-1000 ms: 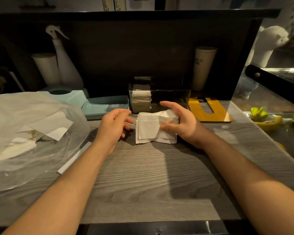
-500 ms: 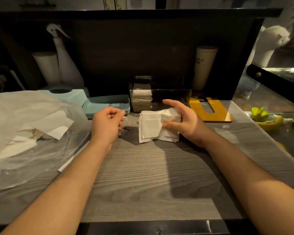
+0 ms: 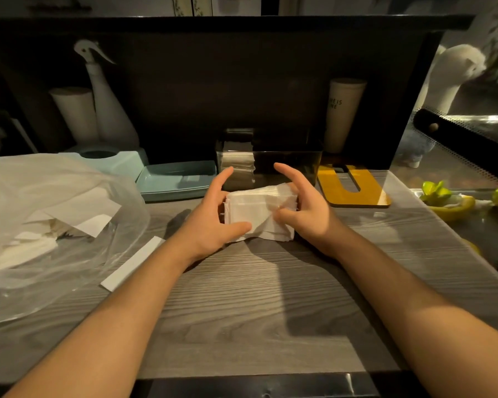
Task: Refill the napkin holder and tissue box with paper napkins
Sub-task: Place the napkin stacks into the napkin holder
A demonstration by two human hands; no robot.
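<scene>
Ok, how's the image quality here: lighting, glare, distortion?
Head view: dim and warm, the back shelf nearly black; the napkin stack is brightest; forearms cast hard shadows on the wooden counter; glare on the glass case at right; wide-angle bending at the edges.

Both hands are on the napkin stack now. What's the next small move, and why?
Probably square the napkin stack between both palms, then lift it toward the dark napkin holder right behind. The left hand and right hand grip it from either side, its edges look uneven, and the holder looks only partly filled.
</scene>
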